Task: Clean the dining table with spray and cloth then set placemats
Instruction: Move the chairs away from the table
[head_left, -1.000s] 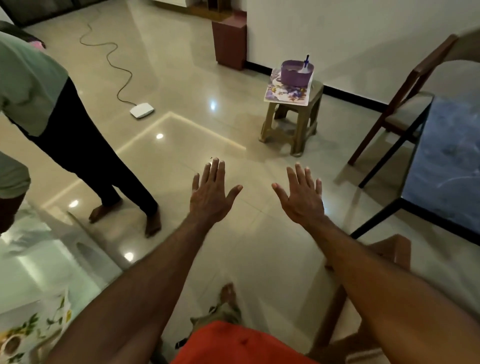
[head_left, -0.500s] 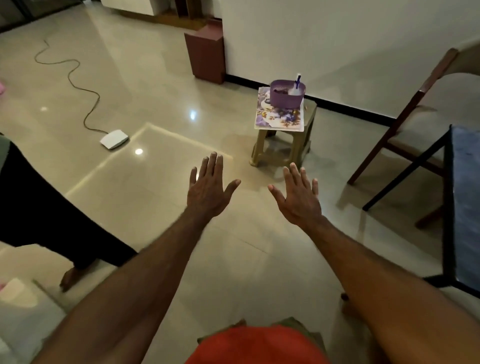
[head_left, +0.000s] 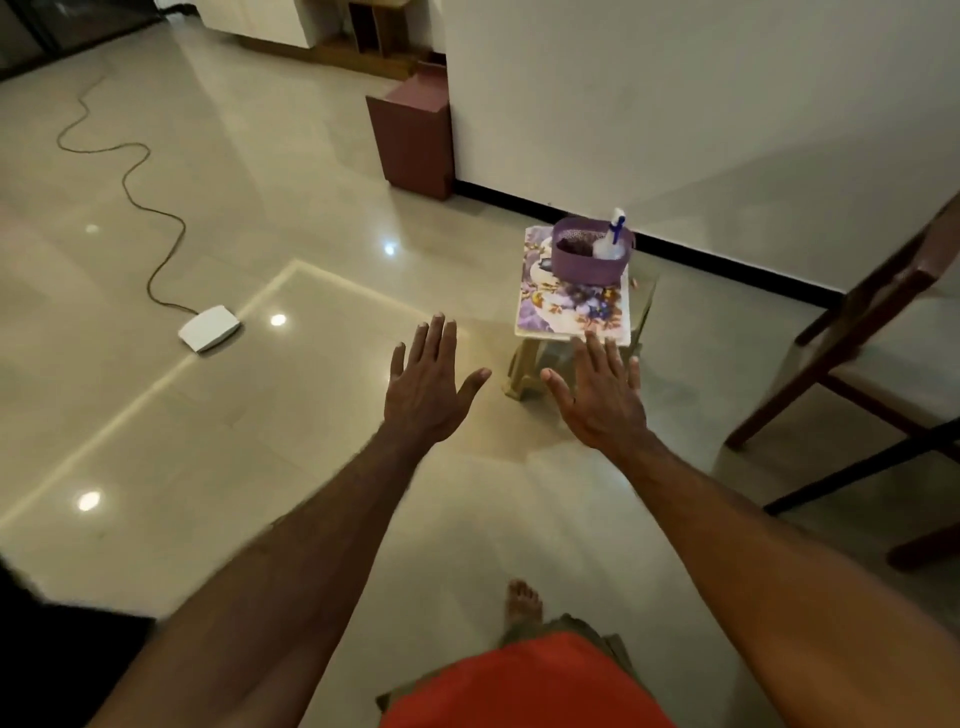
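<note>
Closer now, the stool (head_left: 540, 364) carries floral placemats (head_left: 571, 304) and a purple basket (head_left: 589, 257) holding the spray bottle (head_left: 612, 240). Left hand (head_left: 426, 392) and right hand (head_left: 602, 400) reach forward, each grip wide, fingers spread, holding nothing.

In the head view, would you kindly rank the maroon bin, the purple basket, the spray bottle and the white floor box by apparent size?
1. maroon bin
2. purple basket
3. white floor box: close to the basket, unsure
4. spray bottle: partly hidden

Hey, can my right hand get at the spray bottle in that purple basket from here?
Probably yes: the right hand, open and empty, has nothing between it and the spray bottle standing in the purple basket.
</note>
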